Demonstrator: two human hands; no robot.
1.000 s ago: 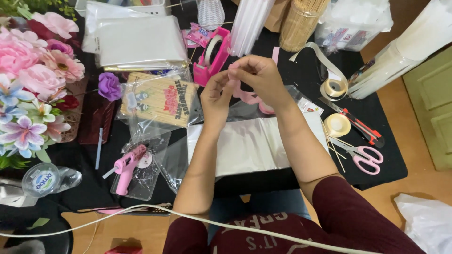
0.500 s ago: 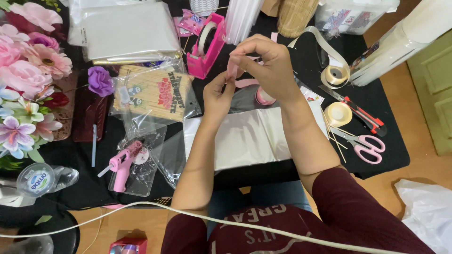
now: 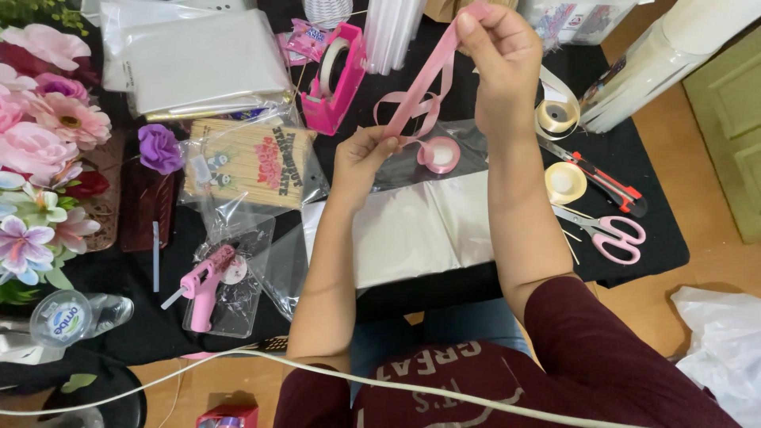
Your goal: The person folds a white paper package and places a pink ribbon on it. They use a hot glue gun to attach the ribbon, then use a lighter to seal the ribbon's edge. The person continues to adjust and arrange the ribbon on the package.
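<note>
There is one view only, from a camera on the person's head, looking steeply down over the forearms onto the black table [image 3: 634,158]. It sits close: the right hand [image 3: 499,55] nearly reaches the top edge, the left hand [image 3: 361,158] lies mid-frame, and the lap fills the bottom.

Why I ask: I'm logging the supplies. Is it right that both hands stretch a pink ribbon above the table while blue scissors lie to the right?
Not quite: in the head view the scissors are pink, not blue. The rest holds: left hand and right hand stretch the pink ribbon above the table.
</note>
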